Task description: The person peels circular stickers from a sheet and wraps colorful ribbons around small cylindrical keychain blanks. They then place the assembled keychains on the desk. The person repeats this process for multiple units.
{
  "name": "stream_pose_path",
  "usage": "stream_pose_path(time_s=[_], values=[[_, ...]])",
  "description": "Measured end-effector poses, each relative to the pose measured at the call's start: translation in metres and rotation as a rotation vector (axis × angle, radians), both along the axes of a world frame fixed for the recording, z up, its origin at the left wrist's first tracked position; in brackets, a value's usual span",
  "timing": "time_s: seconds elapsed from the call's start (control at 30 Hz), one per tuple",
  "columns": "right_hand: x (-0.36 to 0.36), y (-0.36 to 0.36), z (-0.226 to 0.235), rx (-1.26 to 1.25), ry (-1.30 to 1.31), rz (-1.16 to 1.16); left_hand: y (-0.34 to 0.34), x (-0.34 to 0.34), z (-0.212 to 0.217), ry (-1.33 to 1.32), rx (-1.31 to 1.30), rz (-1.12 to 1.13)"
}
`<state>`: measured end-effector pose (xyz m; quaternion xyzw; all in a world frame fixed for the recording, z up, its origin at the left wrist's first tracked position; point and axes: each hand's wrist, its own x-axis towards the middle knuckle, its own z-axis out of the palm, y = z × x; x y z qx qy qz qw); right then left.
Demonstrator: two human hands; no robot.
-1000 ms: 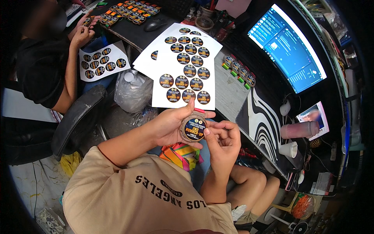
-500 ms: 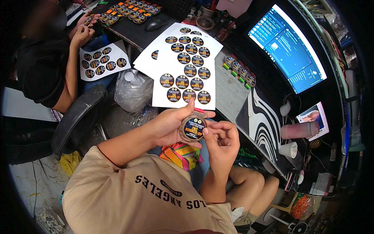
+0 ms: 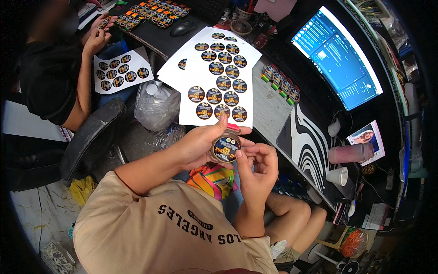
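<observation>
The round medal (image 3: 225, 149) lies clasped in the left hand (image 3: 204, 144); the right hand (image 3: 260, 165) thumbs its edge, whether pinching I can't tell.

Two held medals (image 3: 225, 149) (one apparently), one monitor (image 3: 337, 57).
</observation>
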<state>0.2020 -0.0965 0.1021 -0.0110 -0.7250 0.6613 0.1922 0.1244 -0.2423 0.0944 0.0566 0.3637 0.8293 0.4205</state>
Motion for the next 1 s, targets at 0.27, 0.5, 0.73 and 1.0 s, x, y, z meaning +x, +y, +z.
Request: stream_pose_path(time_s=[0.27, 0.5, 0.73, 1.0], values=[[-0.0001, 0.005, 0.0001, -0.025, 0.008, 0.002, -0.0035, -0.0011, 0.0001, -0.03, 0.026, -0.033], [-0.0048, 0.0054, -0.0013, -0.114, -0.01, 0.068, -0.0036, -0.0007, 0.0006, -0.048, 0.04, -0.033], [-0.0064, 0.0051, -0.0059, -0.129, -0.015, 0.08, -0.0042, -0.0002, -0.0004, -0.045, 0.035, -0.013], [-0.0062, 0.0043, -0.0071, -0.121, -0.021, 0.068, -0.0046, 0.0004, 0.0014, -0.054, 0.035, -0.004]])
